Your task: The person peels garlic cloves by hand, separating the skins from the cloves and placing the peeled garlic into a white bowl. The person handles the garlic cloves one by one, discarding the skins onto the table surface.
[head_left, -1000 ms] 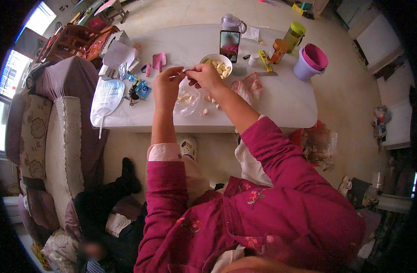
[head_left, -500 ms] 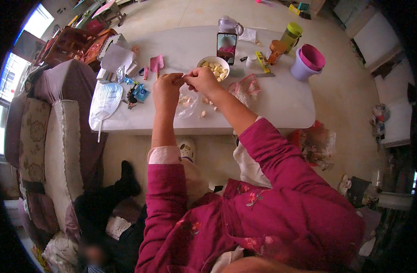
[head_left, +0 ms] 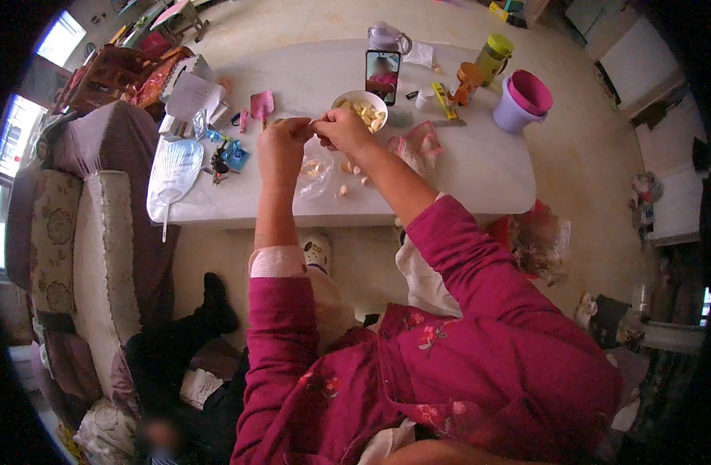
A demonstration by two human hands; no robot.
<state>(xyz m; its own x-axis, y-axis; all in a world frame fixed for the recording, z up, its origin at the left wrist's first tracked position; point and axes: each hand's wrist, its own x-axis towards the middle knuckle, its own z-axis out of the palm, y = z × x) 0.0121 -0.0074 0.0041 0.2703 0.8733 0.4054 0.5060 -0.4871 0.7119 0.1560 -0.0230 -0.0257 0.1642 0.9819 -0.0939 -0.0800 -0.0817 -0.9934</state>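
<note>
My left hand [head_left: 282, 143] and my right hand [head_left: 341, 129] meet above the white table [head_left: 479, 167], pinching a small pale garlic clove [head_left: 312, 122] between their fingertips. Just beyond them stands a white bowl [head_left: 361, 108] filled with peeled garlic cloves. Below the hands lies a clear plastic bag [head_left: 313, 172] with several loose cloves [head_left: 348, 177] beside it. Both forearms reach out of dark pink sleeves.
A phone [head_left: 382, 75] stands upright behind the bowl. A purple bucket [head_left: 521, 101], a green-lidded jar [head_left: 493, 56] and a jug [head_left: 385, 37] sit at the far right. A fan [head_left: 174, 170] and small clutter lie left. A sofa [head_left: 69, 256] flanks the table.
Both hands have stayed together by the bowl, shifting slightly while working the clove. The view has tilted a little.
</note>
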